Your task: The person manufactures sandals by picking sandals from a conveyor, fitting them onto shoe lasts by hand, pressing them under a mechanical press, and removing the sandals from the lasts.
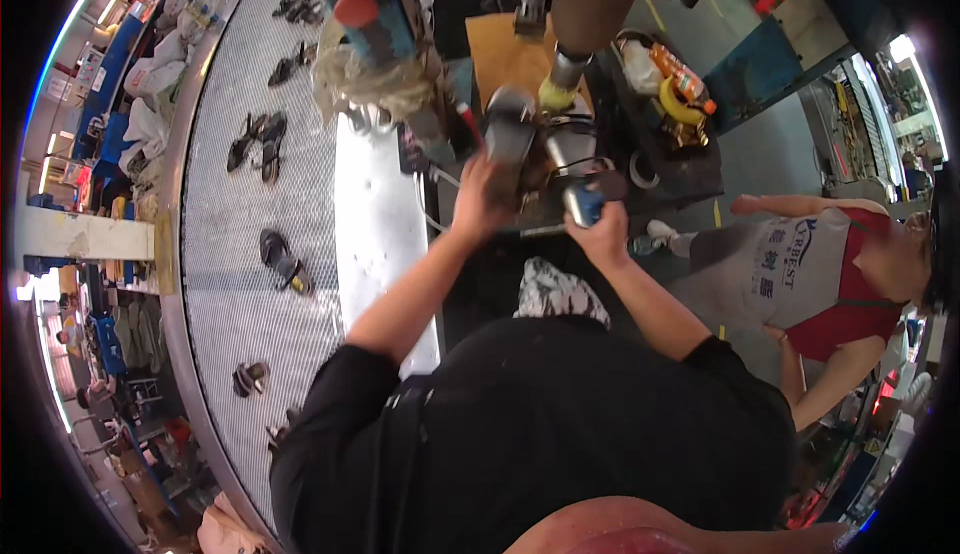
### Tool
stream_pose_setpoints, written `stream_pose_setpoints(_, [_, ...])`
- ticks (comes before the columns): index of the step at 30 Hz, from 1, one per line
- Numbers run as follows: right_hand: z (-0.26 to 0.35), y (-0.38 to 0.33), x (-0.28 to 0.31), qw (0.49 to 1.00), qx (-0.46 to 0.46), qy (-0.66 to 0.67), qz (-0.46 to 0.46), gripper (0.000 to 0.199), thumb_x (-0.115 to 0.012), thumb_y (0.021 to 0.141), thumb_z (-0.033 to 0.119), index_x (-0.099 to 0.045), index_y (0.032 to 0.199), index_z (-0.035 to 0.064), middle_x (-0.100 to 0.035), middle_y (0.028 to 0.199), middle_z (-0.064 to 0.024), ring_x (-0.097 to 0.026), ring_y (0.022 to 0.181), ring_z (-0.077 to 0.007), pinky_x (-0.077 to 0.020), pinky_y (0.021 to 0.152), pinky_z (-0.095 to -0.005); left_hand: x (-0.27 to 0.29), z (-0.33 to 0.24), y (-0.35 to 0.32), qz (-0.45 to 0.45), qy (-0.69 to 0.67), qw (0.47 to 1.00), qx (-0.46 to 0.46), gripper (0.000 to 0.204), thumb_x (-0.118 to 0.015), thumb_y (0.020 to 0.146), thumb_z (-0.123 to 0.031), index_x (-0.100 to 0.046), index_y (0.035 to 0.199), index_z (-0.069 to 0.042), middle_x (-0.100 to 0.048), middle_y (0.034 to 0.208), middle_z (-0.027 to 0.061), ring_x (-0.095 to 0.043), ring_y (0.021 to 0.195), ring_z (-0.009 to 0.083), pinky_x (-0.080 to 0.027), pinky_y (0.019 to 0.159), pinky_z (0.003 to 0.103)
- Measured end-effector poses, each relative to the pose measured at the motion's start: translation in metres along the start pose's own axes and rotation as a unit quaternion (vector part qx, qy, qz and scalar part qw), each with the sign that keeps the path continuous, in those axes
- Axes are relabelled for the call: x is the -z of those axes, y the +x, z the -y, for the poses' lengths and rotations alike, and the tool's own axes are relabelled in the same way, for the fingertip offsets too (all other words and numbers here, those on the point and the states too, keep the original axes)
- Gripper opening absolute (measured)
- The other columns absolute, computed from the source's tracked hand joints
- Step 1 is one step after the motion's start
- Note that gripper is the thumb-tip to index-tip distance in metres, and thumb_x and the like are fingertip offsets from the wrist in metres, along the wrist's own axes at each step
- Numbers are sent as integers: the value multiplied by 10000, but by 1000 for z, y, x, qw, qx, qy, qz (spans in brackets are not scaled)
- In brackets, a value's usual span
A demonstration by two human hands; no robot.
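My left hand (482,197) is closed on a dark sandal (508,136), which is held up beside the machine's spindle and is somewhat blurred. In my right hand (603,234) is a strappy sandal (572,152) with a pale insole and a shiny silver-blue part near my fingers. The toe end of this second sandal lies right under the yellowish tip (556,96) of the metal spindle (569,68); whether the two touch, I cannot tell. Behind both sandals stands a brown board (497,44).
To the left runs a mesh conveyor belt (240,284) carrying several dark sandals, with a shiny metal ledge (375,219) beside it. A tray at the right holds a banana (680,104) and an orange bottle (678,72). A person in an apron (770,269) stands close on my right.
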State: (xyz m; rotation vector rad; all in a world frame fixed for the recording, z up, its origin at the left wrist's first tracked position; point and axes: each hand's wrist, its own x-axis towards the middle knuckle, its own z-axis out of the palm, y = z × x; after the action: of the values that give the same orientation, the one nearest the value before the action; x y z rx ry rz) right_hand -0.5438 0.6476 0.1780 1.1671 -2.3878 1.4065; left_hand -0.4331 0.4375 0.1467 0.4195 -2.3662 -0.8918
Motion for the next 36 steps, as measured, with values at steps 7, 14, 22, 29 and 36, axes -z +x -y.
stream_pose_setpoints(7, [-67,77,-102,998,18,-43,34,737,-761,690,166,-400,1320,41,-503,1239,-226,-513,1118,-416,-447,927,-435,70,-39,-200,-108,-44,954,275,284,-688,689,22,-633,964,-16,-609,1204,129,-515,1217,362,-388,1038,405])
stream_pose_setpoints(14, [-47,99,-99,977,-93,-86,173,1093,-811,665,434,-207,1423,-71,-357,1404,-298,-372,1316,-395,-305,1109,-394,90,91,-312,-291,98,900,309,689,-719,716,-60,-442,1344,-1,-592,1145,193,-600,1012,317,-491,891,388])
stream_pose_setpoints(22, [-31,97,-72,997,-21,-55,45,731,-778,717,397,-450,1233,-5,-529,1194,-222,-485,1151,-404,-368,1015,-447,109,146,-324,-132,135,949,252,681,-650,735,-8,-376,1356,28,-447,1325,219,-440,1249,342,-332,1069,413])
stream_pose_setpoints(29, [-6,109,-58,982,-98,-91,134,621,-762,694,408,-547,1104,-6,-577,1079,-251,-560,1034,-400,-452,871,-465,194,193,-358,-137,197,938,250,749,-680,771,-154,-338,1410,38,-415,1387,271,-402,1286,432,-302,1102,458])
stream_pose_setpoints(36, [-18,102,-73,951,-62,-288,94,637,-749,743,494,-546,1043,-31,-605,1002,-247,-592,950,-402,-458,800,-454,251,251,-313,-133,286,634,706,1168,-657,661,-740,-288,1431,57,-342,1457,265,-293,1379,381,-253,1124,492])
